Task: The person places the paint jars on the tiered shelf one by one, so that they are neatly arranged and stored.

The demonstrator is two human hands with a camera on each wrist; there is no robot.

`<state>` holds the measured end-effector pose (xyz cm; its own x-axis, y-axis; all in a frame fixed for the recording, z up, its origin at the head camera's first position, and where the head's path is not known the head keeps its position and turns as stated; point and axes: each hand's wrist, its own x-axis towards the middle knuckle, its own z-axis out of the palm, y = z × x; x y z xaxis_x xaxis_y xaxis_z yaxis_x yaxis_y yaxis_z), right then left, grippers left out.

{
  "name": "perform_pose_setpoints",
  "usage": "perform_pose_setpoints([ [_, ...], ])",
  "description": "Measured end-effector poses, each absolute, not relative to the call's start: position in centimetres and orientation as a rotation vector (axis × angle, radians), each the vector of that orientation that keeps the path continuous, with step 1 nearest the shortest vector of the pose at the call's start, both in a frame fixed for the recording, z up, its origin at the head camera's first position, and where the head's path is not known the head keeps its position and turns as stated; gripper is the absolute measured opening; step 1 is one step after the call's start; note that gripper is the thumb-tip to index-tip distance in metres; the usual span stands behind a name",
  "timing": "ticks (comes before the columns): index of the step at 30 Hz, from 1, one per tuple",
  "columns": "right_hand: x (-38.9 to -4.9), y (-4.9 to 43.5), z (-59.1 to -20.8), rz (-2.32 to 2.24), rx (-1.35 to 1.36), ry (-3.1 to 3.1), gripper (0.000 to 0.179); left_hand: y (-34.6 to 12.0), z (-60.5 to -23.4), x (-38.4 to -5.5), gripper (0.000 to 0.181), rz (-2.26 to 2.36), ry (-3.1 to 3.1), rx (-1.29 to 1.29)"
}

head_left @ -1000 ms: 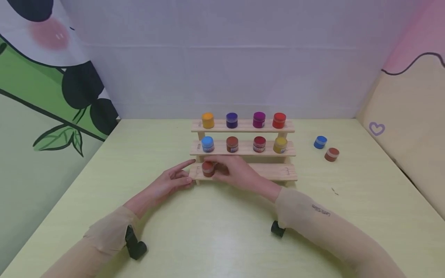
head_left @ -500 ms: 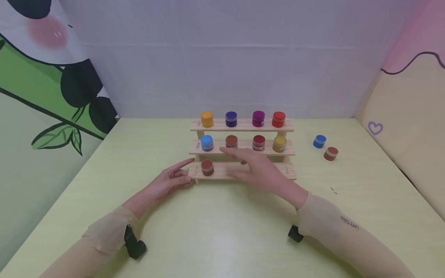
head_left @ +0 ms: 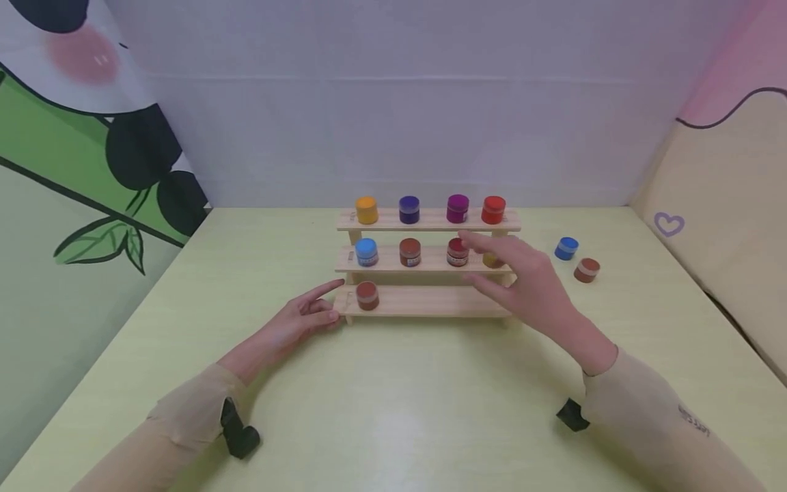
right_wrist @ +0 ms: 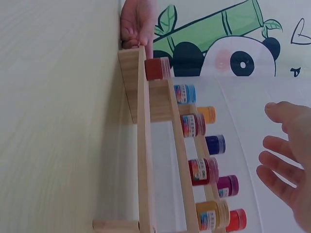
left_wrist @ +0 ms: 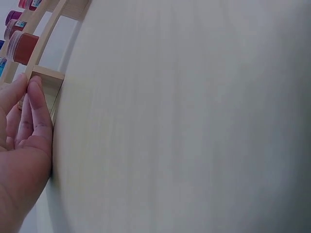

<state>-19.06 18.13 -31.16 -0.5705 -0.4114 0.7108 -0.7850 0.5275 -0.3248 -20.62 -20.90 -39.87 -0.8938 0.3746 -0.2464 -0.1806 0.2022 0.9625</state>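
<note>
A three-tier wooden rack point(head_left: 430, 302) bears rows of small paint jars on its top and middle tiers. One reddish-brown paint jar point(head_left: 367, 296) stands at the left end of the lowest tier. My left hand point(head_left: 298, 324) holds that tier's left end, with thumb and fingertips at the board's corner in the left wrist view. Over the rack's right side hovers my right hand point(head_left: 531, 283), fingers parted and nothing in them. It partly hides the yellow paint jar point(head_left: 490, 260), and its fingertips overlap the dark red paint jar point(head_left: 458, 251) in the head view.
On the table right of the rack lie a blue paint jar point(head_left: 566, 248) and another brown paint jar point(head_left: 587, 270). A pale cloth backdrop point(head_left: 393, 137) rises behind, and printed panels flank the table on both sides.
My right hand has let go of the brown jar on the lowest tier and moved right, away from it. The left hand stays at the rack's end.
</note>
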Motion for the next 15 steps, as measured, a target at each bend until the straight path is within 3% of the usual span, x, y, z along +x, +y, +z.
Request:
perform_pose_setpoints([
  [15, -20.3, 25.3, -32.3, 0.658, 0.712, -2.222, 0.070, -21.0, -40.2, -20.8, 0.068, 1.750, 2.051, 0.190],
])
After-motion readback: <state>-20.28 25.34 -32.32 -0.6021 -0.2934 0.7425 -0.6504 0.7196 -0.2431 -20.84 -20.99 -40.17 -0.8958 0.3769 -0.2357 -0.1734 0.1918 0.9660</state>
